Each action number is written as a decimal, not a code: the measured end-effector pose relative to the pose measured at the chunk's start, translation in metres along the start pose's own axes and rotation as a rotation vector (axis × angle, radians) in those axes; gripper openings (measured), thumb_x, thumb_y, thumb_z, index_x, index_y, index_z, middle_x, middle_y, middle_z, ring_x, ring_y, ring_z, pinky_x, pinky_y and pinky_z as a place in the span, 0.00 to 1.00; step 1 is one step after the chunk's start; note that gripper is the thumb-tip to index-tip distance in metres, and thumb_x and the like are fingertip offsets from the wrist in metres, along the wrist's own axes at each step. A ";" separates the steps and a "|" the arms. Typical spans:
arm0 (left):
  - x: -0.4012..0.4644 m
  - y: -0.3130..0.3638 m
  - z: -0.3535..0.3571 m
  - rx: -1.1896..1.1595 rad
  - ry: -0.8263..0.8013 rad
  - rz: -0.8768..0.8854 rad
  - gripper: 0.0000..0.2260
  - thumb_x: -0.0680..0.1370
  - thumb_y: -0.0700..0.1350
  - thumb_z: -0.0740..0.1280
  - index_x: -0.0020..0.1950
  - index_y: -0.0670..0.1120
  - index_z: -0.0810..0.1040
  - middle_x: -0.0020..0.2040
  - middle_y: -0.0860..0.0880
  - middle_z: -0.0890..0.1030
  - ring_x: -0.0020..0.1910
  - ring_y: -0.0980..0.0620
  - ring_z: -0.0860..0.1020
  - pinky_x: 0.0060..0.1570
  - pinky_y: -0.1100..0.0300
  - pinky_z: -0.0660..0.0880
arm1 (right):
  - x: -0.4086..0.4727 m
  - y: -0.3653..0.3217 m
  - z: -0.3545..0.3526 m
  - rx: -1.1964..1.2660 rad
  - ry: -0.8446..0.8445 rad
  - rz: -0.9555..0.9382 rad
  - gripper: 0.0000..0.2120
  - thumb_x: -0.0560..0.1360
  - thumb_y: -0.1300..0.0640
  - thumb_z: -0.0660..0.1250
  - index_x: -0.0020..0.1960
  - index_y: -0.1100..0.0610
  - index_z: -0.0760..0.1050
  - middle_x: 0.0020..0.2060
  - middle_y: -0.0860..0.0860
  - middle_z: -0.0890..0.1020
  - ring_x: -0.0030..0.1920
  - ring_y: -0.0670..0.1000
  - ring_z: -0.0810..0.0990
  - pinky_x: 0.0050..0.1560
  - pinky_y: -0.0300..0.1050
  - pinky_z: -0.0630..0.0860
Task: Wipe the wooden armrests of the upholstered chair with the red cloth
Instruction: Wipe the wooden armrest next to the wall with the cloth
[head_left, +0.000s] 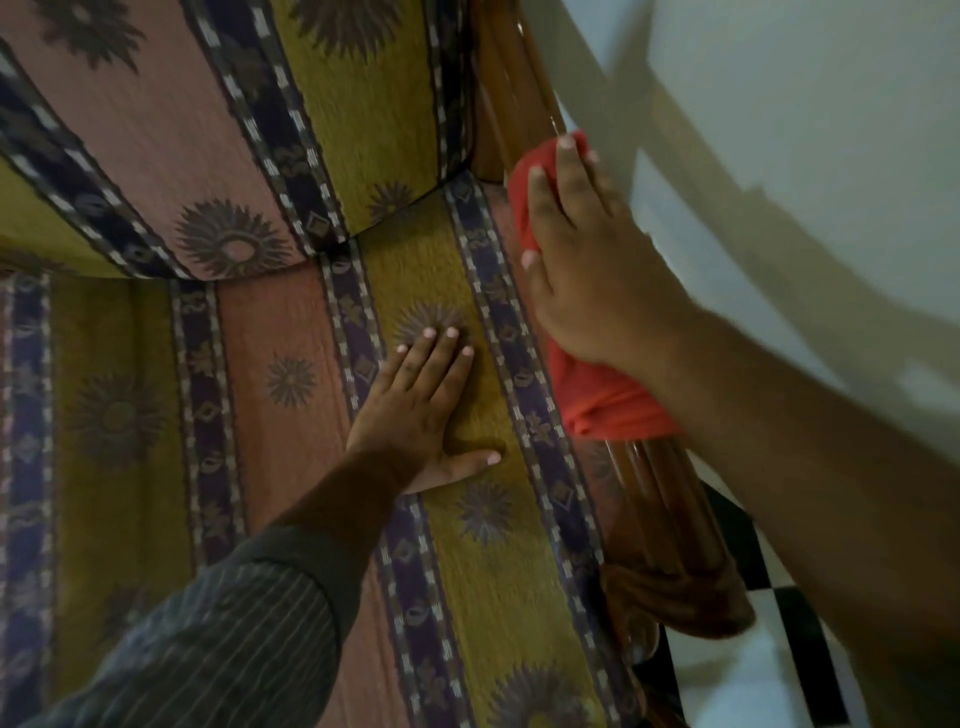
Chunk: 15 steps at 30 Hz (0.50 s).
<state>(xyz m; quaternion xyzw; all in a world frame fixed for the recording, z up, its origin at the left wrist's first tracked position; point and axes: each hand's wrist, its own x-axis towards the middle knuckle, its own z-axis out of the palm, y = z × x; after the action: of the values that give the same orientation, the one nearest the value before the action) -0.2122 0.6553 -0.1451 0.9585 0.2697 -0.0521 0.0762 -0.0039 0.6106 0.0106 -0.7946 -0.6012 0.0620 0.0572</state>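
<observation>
While my left hand (421, 400) lies flat on the seat cushion (291, 415) near the middle of the frame, fingers spread wide and holding nothing, my right hand (587, 260) presses the red cloth (602, 400) down onto the wooden armrest (670, 509) at the right of the frame. My right fingers are stretched out over the cloth rather than curled shut; the fingertips reach toward the top of the frame and the thumb wraps the cloth's left edge, so the cloth is pinned under my palm more than gripped.

The armrest is a long, glossy brown rail. Its long axis runs from the top centre of the frame, beside the chair back (208, 130), down and to the right toward the lower right, where its rounded end shows. The cloth is draped along that same line, bunched under my wrist with a folded lump toward the lower end, and a small tip showing past my fingertips at the upper end. It covers the middle stretch of the rail; bare wood shows above and below it.

The striped, flower-patterned upholstery fills the left and centre. A pale wall (805, 130) stands just beside the armrest in the upper right, and black-and-white floor tiles (789, 623) show at the lower right. My left sleeve (234, 623) is dark and striped; my right forearm is bare.
</observation>
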 end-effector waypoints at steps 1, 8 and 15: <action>0.000 0.000 0.000 -0.009 0.000 0.003 0.53 0.69 0.81 0.45 0.81 0.46 0.43 0.82 0.45 0.43 0.81 0.45 0.40 0.78 0.44 0.43 | 0.017 0.000 -0.001 0.006 0.012 0.004 0.32 0.83 0.53 0.54 0.81 0.60 0.43 0.81 0.59 0.43 0.81 0.61 0.41 0.76 0.66 0.59; 0.000 -0.004 0.000 -0.059 0.002 0.034 0.53 0.70 0.81 0.47 0.81 0.45 0.45 0.82 0.44 0.45 0.81 0.44 0.41 0.77 0.44 0.41 | 0.093 -0.002 -0.009 0.022 0.055 0.058 0.31 0.84 0.50 0.52 0.81 0.61 0.43 0.81 0.62 0.47 0.81 0.62 0.45 0.80 0.55 0.48; 0.000 -0.006 -0.001 -0.098 -0.006 0.057 0.52 0.70 0.80 0.50 0.81 0.44 0.48 0.82 0.43 0.50 0.81 0.42 0.46 0.77 0.42 0.45 | 0.027 -0.006 -0.014 0.071 0.075 0.061 0.28 0.83 0.51 0.55 0.80 0.61 0.55 0.79 0.60 0.60 0.78 0.61 0.58 0.78 0.56 0.57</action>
<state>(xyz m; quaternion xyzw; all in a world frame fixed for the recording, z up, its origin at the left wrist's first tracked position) -0.2153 0.6611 -0.1446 0.9608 0.2441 -0.0396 0.1252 0.0001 0.6376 0.0243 -0.8117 -0.5718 0.0549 0.1060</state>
